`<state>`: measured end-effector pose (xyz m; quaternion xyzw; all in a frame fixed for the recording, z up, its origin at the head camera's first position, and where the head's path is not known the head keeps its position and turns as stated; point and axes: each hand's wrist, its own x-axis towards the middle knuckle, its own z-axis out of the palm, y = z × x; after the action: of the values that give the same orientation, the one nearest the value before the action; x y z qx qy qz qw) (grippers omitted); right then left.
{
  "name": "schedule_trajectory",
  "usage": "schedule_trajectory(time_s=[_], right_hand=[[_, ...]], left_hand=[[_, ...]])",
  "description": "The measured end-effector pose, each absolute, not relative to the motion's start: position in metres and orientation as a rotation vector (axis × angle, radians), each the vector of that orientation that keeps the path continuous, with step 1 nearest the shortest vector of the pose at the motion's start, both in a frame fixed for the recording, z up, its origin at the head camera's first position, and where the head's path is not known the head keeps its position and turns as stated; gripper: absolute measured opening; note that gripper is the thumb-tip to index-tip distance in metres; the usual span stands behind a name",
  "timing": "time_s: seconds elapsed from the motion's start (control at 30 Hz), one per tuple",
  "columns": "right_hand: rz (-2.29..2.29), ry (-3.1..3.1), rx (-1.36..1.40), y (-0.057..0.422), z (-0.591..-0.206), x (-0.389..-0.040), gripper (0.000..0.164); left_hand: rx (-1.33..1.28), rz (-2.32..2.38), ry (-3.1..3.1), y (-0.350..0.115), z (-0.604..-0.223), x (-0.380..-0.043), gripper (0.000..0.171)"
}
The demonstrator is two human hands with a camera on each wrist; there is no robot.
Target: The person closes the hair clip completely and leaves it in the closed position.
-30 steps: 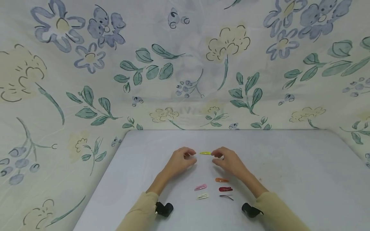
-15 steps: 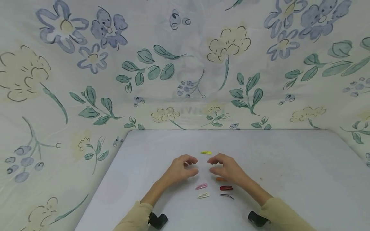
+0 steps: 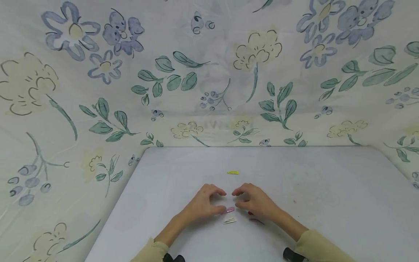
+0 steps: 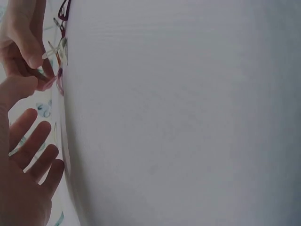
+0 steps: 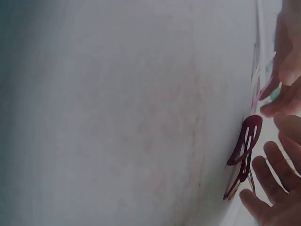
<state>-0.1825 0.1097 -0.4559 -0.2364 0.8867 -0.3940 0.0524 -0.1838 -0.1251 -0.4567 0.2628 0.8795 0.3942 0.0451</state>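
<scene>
In the head view my left hand (image 3: 204, 204) hovers over the table with fingers curved loosely and nothing held. Its thumb overlaps one end of a pink snap hair clip (image 3: 230, 209); whether they touch, I cannot tell. Facing it, my right hand (image 3: 258, 203) has its fingers in a similar loose curve, holding nothing. It covers most of a red hair clip (image 5: 249, 141), which the right wrist view shows better. The orange clip is hidden beneath it in the head view. A white clip (image 3: 230, 221) and a thin dark clip (image 3: 256, 221) lie nearer me.
A yellow hair clip (image 3: 233, 173) lies alone beyond both hands. The white table (image 3: 327, 189) extends to either side, backed by a floral cloth (image 3: 222, 72) that rises behind it and on the left.
Both hands have drawn back toward me, away from the yellow clip, to above the other clips. The orange clip, visible earlier, is now covered by the right hand.
</scene>
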Motion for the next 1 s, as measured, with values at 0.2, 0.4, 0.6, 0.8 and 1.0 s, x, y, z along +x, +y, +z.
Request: schedule_trajectory(time_s=[0.2, 0.4, 0.6, 0.8, 1.0], right_hand=[[-1.145, 2.706, -0.764, 0.108, -0.459, -0.179, 0.024], [-0.998, 2.769, -0.821, 0.104, -0.461, -0.176, 0.022], [-0.869, 2.852, -0.895, 0.097, -0.461, -0.172, 0.017], [-0.856, 2.883, -0.914, 0.096, -0.463, -0.171, 0.011], [-0.864, 2.888, -0.922, 0.095, -0.464, -0.17, 0.006]], left_hand=[[0.869, 1.141, 2.759, -0.124, -0.463, -0.175, 0.032], [0.929, 1.077, 2.816, -0.123, -0.468, -0.171, 0.027], [0.909, 1.012, 2.819, -0.122, -0.467, -0.171, 0.021], [0.919, 0.971, 2.834, -0.121, -0.467, -0.171, 0.015], [0.972, 0.941, 2.879, -0.121, -0.468, -0.171, 0.013]])
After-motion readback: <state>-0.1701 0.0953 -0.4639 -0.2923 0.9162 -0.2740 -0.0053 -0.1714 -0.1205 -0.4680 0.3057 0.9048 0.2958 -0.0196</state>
